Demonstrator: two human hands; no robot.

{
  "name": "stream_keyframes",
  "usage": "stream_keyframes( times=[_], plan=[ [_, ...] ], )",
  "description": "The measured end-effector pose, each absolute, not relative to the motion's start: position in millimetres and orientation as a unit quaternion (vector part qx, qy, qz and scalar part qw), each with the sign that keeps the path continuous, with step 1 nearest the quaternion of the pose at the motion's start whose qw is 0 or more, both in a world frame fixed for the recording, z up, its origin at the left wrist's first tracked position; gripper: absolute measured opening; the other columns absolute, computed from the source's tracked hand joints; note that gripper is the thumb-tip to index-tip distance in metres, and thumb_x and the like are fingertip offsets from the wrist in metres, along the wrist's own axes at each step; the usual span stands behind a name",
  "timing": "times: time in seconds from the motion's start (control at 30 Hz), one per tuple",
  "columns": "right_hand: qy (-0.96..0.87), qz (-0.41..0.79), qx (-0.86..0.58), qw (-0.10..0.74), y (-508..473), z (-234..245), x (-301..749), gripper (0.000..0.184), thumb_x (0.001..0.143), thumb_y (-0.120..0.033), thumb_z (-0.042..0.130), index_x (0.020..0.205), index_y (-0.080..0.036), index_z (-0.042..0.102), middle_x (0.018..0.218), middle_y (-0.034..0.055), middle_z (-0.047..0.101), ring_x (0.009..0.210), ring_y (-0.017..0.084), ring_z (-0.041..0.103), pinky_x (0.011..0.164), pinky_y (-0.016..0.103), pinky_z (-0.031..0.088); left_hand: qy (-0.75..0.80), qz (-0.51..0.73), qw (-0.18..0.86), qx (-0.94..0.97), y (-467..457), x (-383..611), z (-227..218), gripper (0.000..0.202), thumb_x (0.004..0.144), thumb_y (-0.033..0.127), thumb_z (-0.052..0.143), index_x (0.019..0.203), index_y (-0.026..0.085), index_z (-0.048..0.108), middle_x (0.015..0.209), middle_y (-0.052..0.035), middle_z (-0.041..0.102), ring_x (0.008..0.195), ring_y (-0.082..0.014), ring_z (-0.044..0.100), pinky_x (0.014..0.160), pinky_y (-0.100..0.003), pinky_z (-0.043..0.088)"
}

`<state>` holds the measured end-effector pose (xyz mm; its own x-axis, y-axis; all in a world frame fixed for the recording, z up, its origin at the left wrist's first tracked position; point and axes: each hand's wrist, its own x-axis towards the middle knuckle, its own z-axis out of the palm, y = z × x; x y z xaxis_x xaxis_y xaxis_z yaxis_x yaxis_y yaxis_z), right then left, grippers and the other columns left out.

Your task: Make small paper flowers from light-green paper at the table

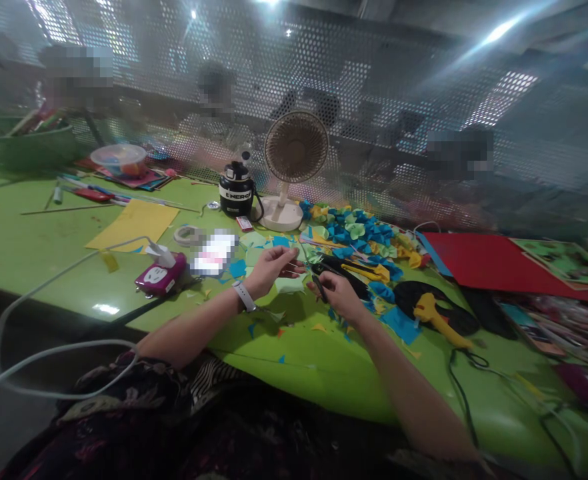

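Note:
Over the middle of the green table, my left hand [273, 268], with a white watch on its wrist, has thumb and fingers pinched together. What it pinches is too small to make out. Close by on the right, my right hand [338, 297] is closed around dark-handled scissors [319, 288], which point up toward the left fingertips. A pale green paper piece [290, 285] lies below the left fingers. Behind the hands is a heap of crumpled blue, green and yellow paper pieces [357, 230]. Small blue and yellow scraps are scattered around both hands.
A small fan [297, 148] and a black jug [236, 193] stand at the back. Left are a phone [215, 255], a purple power socket [161, 275] with a white cable, and yellow paper [133, 225]. A yellow glue gun [439, 319] and red sheet [504, 263] lie right.

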<state>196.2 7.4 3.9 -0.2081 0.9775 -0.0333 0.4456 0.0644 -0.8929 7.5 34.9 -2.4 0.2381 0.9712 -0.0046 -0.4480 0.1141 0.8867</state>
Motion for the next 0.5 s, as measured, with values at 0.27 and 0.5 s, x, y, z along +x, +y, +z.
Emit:
stream_keyframes(
  times=[0.27, 0.5],
  plan=[
    [-0.668, 0.411, -0.531, 0.321, 7.7, 4.1, 197.2, 0.057, 0.059, -0.072, 0.073, 0.062, -0.021, 0.047, 0.056, -0.0041, 0.048, 0.054, 0.011, 0.042, 0.052, 0.026, 0.033, 0.331, 0.520, 0.659, 0.432, 35.6, 7.6, -3.1, 0.046, 0.068, 0.052, 0.081, 0.077, 0.013, 0.057, 0.069, -0.0051, 0.072, 0.061, -0.0133, 0.070, 0.056, -0.020, 0.053],
    [-0.657, 0.421, -0.537, 0.320, 7.6, 4.8, 197.1, 0.056, 0.059, -0.070, 0.074, 0.064, -0.021, 0.049, 0.056, -0.0029, 0.053, 0.055, 0.012, 0.047, 0.054, 0.027, 0.036, 0.337, 0.519, 0.654, 0.436, 35.9, 7.2, -3.9, 0.046, 0.070, 0.052, 0.080, 0.080, 0.014, 0.057, 0.069, -0.0033, 0.070, 0.063, -0.0143, 0.071, 0.058, -0.022, 0.053]
  ],
)
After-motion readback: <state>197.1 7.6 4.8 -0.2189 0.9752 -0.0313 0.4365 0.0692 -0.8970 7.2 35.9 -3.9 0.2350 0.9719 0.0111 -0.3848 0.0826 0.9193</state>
